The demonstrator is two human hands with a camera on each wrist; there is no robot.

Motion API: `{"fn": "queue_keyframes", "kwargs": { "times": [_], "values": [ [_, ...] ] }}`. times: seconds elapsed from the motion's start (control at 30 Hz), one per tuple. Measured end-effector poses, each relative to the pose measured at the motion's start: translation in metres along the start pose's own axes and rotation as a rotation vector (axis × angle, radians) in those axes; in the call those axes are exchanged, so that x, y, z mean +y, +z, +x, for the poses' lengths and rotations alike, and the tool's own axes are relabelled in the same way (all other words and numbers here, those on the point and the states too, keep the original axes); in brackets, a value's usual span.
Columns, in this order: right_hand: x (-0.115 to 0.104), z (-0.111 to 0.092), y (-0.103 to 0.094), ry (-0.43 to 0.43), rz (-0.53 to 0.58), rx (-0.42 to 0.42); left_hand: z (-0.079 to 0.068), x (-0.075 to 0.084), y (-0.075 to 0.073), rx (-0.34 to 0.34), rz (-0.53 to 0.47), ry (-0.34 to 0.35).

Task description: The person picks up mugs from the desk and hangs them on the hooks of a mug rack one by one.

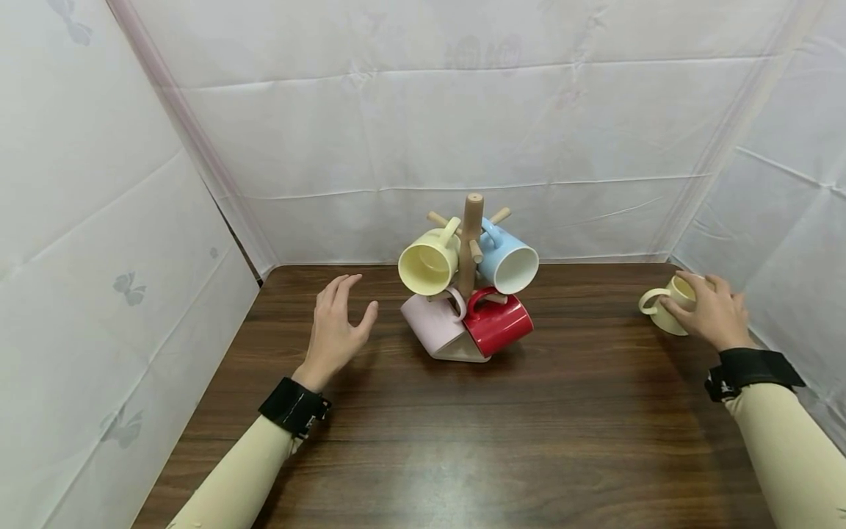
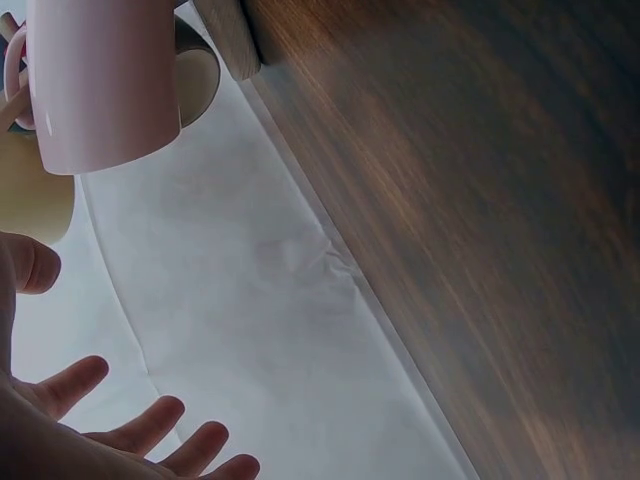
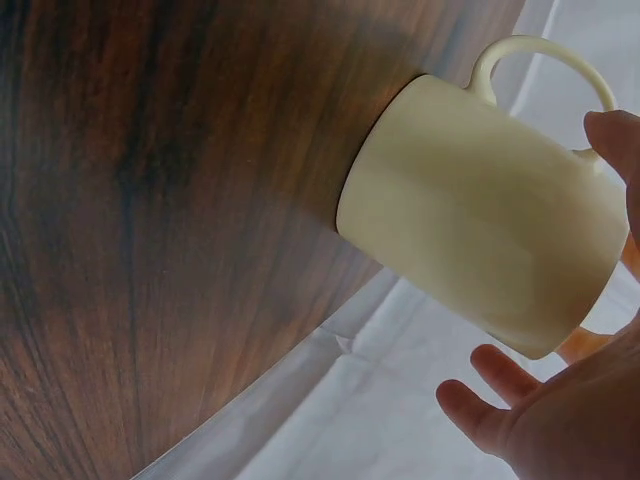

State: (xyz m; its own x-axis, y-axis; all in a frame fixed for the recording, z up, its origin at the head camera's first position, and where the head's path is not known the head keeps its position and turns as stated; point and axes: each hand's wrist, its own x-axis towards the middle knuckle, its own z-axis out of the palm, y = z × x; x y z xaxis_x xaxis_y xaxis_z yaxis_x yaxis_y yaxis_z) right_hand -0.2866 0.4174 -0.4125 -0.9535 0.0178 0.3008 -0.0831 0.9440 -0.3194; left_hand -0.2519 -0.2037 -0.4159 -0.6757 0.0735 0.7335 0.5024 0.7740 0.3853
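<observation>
At the table's far right, a pale yellow mug (image 1: 666, 319) stands upright with its handle pointing left. My right hand (image 1: 714, 312) holds it at the top, thumb on the handle side and fingers over the far rim. In the right wrist view the mug (image 3: 470, 210) rests base down on the wood, two fingers stretched out past it. My left hand (image 1: 335, 330) hovers over the left of the table, holding nothing, thumb and fingers spread. Nearest to it is a pink mug (image 1: 429, 323) hanging on a wooden mug tree (image 1: 473, 220).
The tree stands mid-table towards the back. It also carries a yellow mug (image 1: 423, 264), a light blue mug (image 1: 509, 257) and a red mug (image 1: 504, 325). White sheeting (image 1: 370, 132) walls in the back and both sides of the dark wooden table (image 1: 410, 441).
</observation>
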Motion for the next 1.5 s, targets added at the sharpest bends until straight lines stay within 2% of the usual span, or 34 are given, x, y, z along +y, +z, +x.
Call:
{"fn": "queue_keyframes", "kwargs": {
  "times": [0.4, 0.8, 1.07, 1.5],
  "values": [
    [0.006, 0.004, 0.002, -0.003, -0.012, -0.024, -0.004, -0.003, 0.000, -0.024, 0.003, 0.012],
    [0.005, 0.008, 0.004, -0.097, -0.005, 0.018, -0.010, -0.004, -0.002, -0.045, 0.006, 0.000],
    [0.006, 0.010, 0.004, -0.072, 0.011, 0.003, -0.010, -0.004, -0.003, -0.056, 0.015, 0.005],
    [0.010, 0.009, 0.001, -0.079, 0.028, 0.023, -0.010, -0.003, -0.004, -0.064, 0.003, -0.008]
  ]
}}
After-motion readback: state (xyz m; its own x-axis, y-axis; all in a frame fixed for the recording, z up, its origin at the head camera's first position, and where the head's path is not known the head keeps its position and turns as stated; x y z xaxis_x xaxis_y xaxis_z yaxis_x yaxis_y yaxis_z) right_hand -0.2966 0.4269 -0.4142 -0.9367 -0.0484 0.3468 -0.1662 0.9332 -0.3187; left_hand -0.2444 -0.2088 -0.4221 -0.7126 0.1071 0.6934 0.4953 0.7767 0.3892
